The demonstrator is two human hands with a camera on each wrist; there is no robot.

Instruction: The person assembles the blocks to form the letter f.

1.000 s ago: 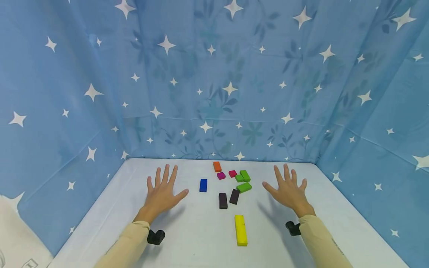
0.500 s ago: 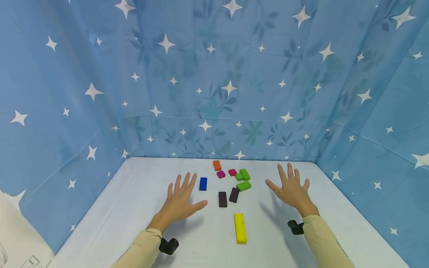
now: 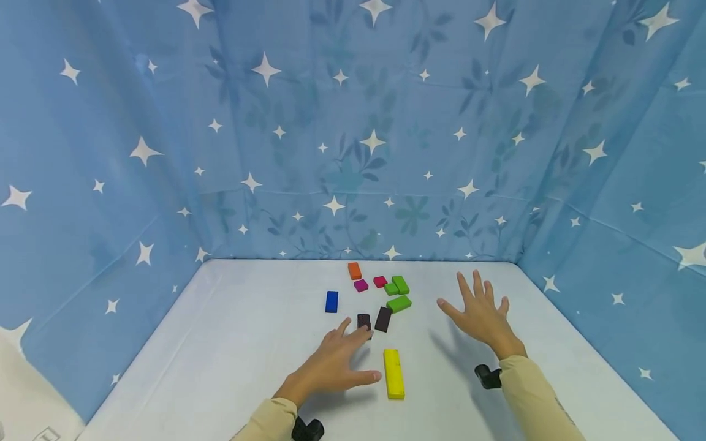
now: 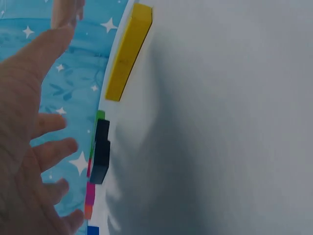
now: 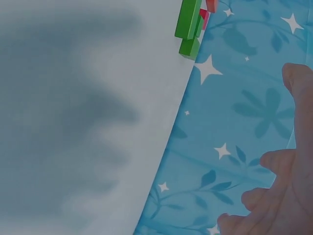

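My left hand (image 3: pixel 335 362) hovers over the table just left of a long yellow block (image 3: pixel 394 375), holding nothing, its thumb and fingers apart. Its index finger partly covers one black block (image 3: pixel 364 321) in the head view; a second black block (image 3: pixel 383 320) lies right beside that one. In the left wrist view the yellow block (image 4: pixel 129 54) and the black blocks (image 4: pixel 101 156) lie beyond the fingers. My right hand (image 3: pixel 481 313) is held above the table on the right with fingers spread and nothing in it. Nearest to it is a green block (image 3: pixel 399 304).
Farther back on the white table (image 3: pixel 248 318) lie a blue block (image 3: pixel 331 302), an orange block (image 3: pixel 355 271), a purple block (image 3: pixel 361 285), a red block (image 3: pixel 380 282) and two more green blocks (image 3: pixel 401 285). A blue star-patterned curtain (image 3: pixel 309 165) surrounds the table's back and sides.
My left hand has moved right and nearer the front, from the left side to beside the yellow block. My right hand has shifted only slightly. The blocks lie as before.
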